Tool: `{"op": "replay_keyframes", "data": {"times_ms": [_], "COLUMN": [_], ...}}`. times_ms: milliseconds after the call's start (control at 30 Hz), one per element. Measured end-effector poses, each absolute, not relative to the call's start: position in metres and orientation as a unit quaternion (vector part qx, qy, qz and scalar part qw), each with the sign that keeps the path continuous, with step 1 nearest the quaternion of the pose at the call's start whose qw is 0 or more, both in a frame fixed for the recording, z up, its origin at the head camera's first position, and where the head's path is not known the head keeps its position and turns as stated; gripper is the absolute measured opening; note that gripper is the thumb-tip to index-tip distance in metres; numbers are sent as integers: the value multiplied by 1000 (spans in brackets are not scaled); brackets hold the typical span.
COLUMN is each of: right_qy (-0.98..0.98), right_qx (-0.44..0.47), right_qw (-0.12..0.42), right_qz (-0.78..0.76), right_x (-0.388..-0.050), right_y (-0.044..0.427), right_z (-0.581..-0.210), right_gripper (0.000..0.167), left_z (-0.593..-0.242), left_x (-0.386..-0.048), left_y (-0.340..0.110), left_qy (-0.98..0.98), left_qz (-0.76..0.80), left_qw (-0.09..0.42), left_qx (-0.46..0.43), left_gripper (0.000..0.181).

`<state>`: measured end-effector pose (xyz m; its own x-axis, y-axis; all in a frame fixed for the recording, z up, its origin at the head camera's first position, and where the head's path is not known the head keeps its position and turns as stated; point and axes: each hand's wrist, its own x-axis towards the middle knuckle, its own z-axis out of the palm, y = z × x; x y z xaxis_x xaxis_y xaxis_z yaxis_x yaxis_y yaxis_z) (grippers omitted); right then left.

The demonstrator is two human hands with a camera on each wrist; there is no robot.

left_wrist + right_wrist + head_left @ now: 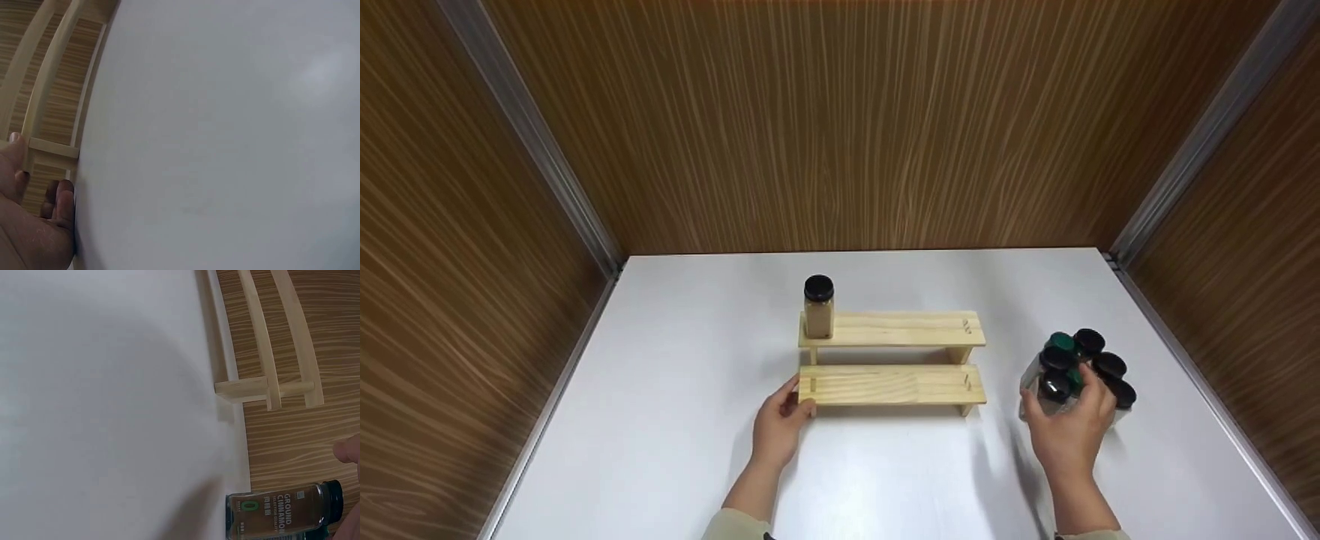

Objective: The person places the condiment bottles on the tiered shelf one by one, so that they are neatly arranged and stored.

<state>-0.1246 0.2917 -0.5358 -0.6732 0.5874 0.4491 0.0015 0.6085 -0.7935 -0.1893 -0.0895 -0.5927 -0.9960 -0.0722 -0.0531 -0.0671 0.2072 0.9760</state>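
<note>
A two-tier wooden rack [885, 384] stands mid-table; its bars also show in the left wrist view. My left hand [777, 431] grips the left end of its lower tier, thumb at the front corner. On the upper tier's left end stands a spice jar [819, 319] with a black cap and tan contents. To the right, my right hand [1072, 431] reaches over a cluster of spice jars [1089, 342], thumb and fingers spread around a front black-capped jar [1055, 385]. The right wrist view shows a ground cinnamon jar [275, 509], the thumb apart from it.
The jars in the cluster stand close together, with black and green caps [1061, 341]. Wood-grain panels [840, 135] rise behind and at both sides of the white table [675, 360]. Metal strips [540, 135] run along the corners.
</note>
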Motion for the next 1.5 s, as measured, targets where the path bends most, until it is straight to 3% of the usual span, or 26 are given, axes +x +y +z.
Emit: {"op": "replay_keyframes", "data": {"times_ms": [300, 633, 1100, 1500], "right_qy": [-803, -803, -776, -777], "right_qx": [-203, -230, -238, -255], "right_qw": [346, 286, 319, 308], "right_qz": [441, 470, 489, 486], "right_x": [-125, -126, -131, -127], "right_y": [291, 294, 297, 296], "right_z": [-550, -560, -571, -574], "right_gripper": [85, 94, 74, 72], "left_z": [-591, -590, -591, -590], "left_x": [-188, -188, -188, -187], "left_y": [-91, -91, -89, -91], "left_qy": [-778, -774, -776, -776], "left_qz": [-627, -632, -629, -630], "left_qw": [-13, -16, -9, -7], "left_qx": [42, 43, 49, 37], "left_gripper": [58, 57, 55, 56]}}
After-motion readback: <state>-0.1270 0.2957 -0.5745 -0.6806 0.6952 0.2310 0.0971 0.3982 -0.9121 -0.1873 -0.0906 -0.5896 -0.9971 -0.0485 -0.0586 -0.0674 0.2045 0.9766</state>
